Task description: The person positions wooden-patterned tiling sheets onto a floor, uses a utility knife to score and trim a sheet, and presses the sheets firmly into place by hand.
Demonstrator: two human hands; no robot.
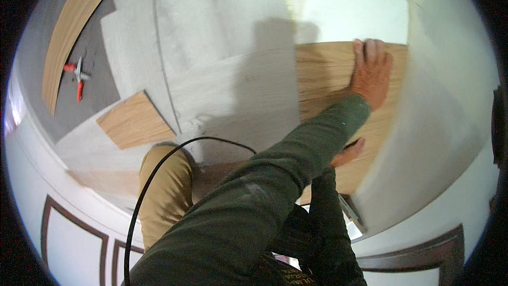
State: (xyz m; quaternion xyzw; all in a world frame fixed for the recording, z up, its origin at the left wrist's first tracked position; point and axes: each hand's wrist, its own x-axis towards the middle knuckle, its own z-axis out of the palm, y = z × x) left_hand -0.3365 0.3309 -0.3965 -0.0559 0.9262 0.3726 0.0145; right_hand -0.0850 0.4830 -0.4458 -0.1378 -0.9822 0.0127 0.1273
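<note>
My left arm reaches across to the right, and my left hand (pixel 372 71) lies flat on a wood-look floor plank (pixel 323 77), fingers stretched toward its far edge. Between a grey floor strip and the pale wall, brown wood-look flooring runs back toward me. Nearer to me, my right hand (pixel 350 153) rests on it, partly hidden by my left sleeve; a stretched finger shows, and I see nothing held. A dark patch beside this hand is too unclear to name. Beyond the far edge lies a white surface (pixel 349 13).
A cut wood-look piece (pixel 138 121) lies by my knee (pixel 166 175). Farther left are a red-handled hand tool (pixel 79 78) on a dark grey sheet and a long plank (pixel 79 16). A black cord (pixel 159 172) arcs in front of me. The wall (pixel 450 100) bounds the right side.
</note>
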